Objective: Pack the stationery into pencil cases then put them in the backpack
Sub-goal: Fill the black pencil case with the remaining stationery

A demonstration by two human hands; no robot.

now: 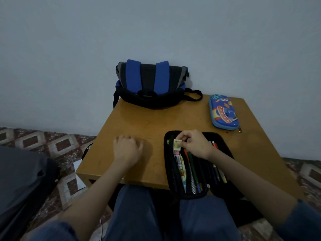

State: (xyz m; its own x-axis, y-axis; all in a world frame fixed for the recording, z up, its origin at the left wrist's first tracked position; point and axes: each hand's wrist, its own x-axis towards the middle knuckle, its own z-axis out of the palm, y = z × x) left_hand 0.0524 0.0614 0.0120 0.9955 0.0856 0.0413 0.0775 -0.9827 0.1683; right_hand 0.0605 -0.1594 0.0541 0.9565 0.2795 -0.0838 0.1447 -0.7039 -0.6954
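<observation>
Progress looks well along: the black pencil case [168, 162] lies open at the near edge of the counter [139, 122], lined with pens [191, 169], and the right hand [194, 145] pinches a small eraser-like piece [177, 143] just over it. The left hand [127, 145] rests loosely curled on the counter, holding nothing. The blue pencil case [224, 113] sits zipped, far right. The backpack [151, 84] waits by the wall, neither case inside yet.

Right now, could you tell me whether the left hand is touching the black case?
Apart. The head view shows bare table between the left hand and the black case.
</observation>
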